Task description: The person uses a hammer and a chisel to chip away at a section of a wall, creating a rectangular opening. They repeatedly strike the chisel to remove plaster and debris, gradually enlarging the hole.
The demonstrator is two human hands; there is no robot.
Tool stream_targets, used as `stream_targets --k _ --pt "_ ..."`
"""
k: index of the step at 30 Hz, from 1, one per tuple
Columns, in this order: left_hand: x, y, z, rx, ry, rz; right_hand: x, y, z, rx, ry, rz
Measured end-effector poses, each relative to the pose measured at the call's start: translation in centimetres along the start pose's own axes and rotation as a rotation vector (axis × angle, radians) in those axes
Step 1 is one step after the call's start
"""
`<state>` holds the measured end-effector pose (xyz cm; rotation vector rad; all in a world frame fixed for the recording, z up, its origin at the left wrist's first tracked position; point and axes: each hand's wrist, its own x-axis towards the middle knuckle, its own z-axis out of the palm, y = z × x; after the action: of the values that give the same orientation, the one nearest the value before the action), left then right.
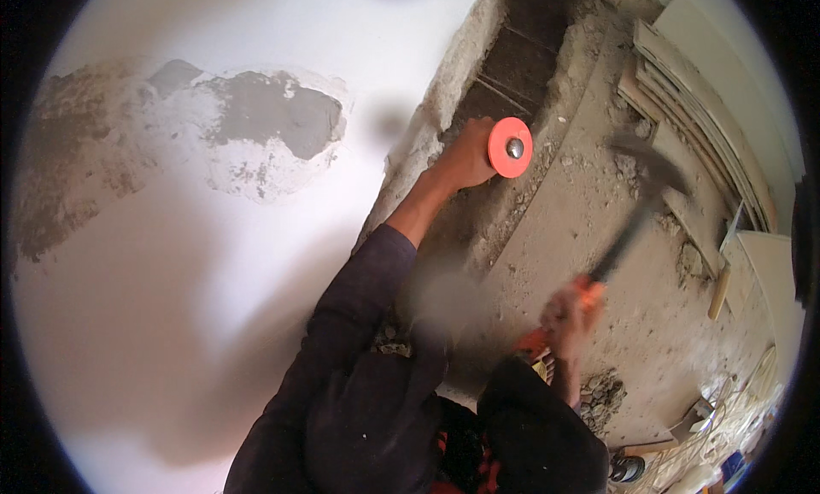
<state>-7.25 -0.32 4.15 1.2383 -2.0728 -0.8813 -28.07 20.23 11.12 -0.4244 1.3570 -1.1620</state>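
Note:
My left hand [468, 156] is closed round a chisel [510, 162] with a round orange hand guard. The steel striking end points up toward me, while the guard and my fist hide the blade. Below it runs a rough-edged trench [519, 65] between the wall and the floor, with dark, jointed surfaces inside. My right hand [568, 319] grips the orange handle of a hammer [622, 238], which is smeared by motion. The hammer's dark head is raised to the right of the chisel, apart from it.
A white wall [162, 323] with grey plaster patches [273, 114] rises at left. Stacked boards [700, 109] lean at the far right, near a wooden-handled tool [719, 293]. Rubble [602, 396] and tangled cords [726, 417] lie at lower right. My knees bend below.

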Motion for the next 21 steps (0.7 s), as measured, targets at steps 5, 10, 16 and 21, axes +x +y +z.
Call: stream_targets --k 5,10,16,21 --pt "-0.1 0.3 -0.6 0.022 0.007 -0.029 0.7 -7.1 1.6 0.278 -0.031 -0.496" --pt "0.3 -0.3 -0.4 -0.065 -0.014 -0.018 1.6 4.5 1.0 -0.106 -0.131 0.214" --pt "0.3 -1.6 0.6 -0.157 0.118 -0.084 1.3 -1.0 0.1 -0.421 0.029 -0.051" --pt "0.8 -4.5 -1.4 -0.032 0.318 -0.388 0.4 -4.4 -3.2 -0.148 0.144 -0.055"
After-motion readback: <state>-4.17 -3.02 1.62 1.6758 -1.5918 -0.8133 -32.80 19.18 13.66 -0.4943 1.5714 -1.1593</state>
